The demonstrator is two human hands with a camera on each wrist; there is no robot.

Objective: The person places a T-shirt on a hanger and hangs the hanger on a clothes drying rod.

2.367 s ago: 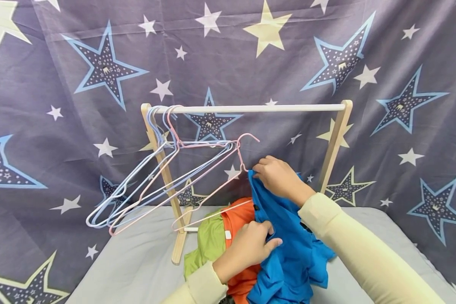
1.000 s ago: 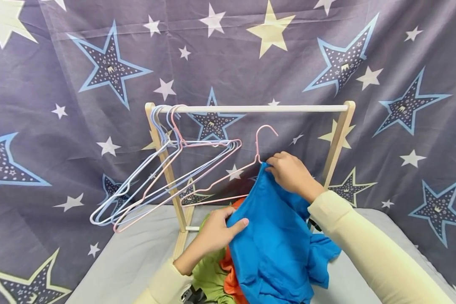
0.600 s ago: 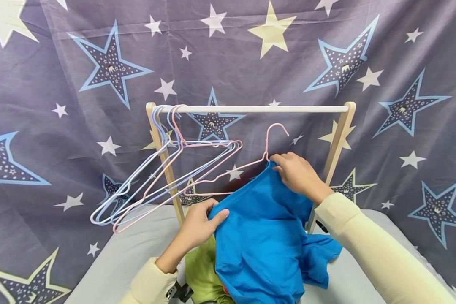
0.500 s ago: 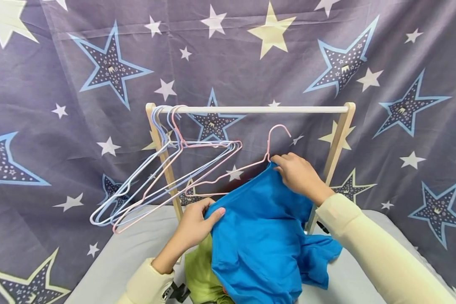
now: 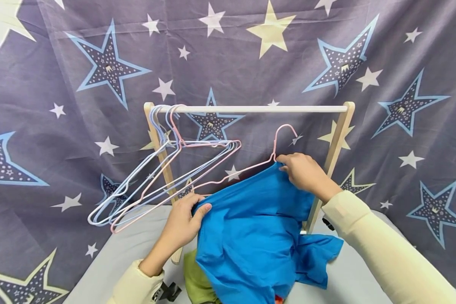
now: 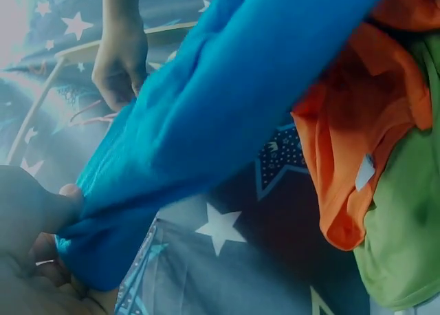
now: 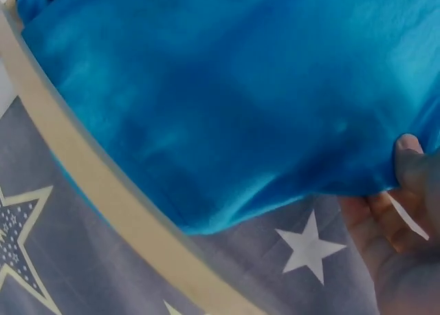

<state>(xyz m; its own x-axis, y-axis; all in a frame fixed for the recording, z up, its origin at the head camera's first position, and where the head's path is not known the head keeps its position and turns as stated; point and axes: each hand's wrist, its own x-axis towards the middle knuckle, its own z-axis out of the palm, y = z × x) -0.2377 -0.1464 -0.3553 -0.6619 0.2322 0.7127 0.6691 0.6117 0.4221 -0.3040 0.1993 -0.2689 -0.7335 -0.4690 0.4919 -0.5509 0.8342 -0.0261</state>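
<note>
A blue shirt (image 5: 251, 236) hangs stretched between both hands, its lower part over a clothes pile. My left hand (image 5: 182, 219) pinches the shirt's upper left edge, thumb in front; the left wrist view shows that thumb on the blue cloth (image 6: 185, 122). At the upper right, my right hand (image 5: 304, 173) grips the shirt's edge together with a pink clothes hanger (image 5: 247, 169), right at the hanger's neck. The hanger's hook stands free below the rail, and its right arm is hidden behind the shirt. In the right wrist view the right thumb (image 7: 410, 150) presses the cloth.
A rack with a white rail (image 5: 251, 109) and wooden posts (image 5: 336, 139) stands behind. Several blue, white and pink hangers (image 5: 144, 190) hang at its left end. A green garment (image 5: 197, 278) and an orange garment (image 6: 371, 122) lie beneath the shirt on a grey sheet (image 5: 106, 257).
My left hand has moved left and up, spreading the shirt's edge along the pink hanger. My right hand has shifted right with the hanger, and the shirt now covers most of the pile.
</note>
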